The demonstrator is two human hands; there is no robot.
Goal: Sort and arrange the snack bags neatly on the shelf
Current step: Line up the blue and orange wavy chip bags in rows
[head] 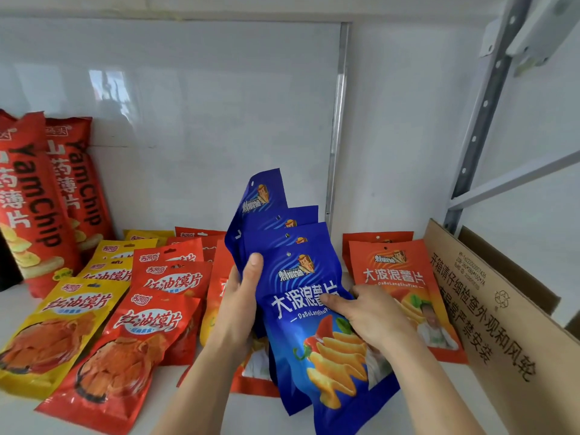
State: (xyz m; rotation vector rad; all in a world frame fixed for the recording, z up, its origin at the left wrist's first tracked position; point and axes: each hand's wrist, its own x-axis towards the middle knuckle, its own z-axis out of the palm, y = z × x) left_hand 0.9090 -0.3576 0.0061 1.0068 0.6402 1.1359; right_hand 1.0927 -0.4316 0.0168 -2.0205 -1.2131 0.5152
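Above the white shelf (pixel 18 412), left hand (pixel 240 304) grips fanned glossy blue snack bags (pixel 301 277); right hand (pixel 368 312) pinches the front bag.

Two bare forearms and hands, seen from my head camera.

I see no sleeves, watch or rings on either arm; the left hand (pixel 240 304) and right hand (pixel 370 313) are ungloved, with short, plain, unpainted nails.
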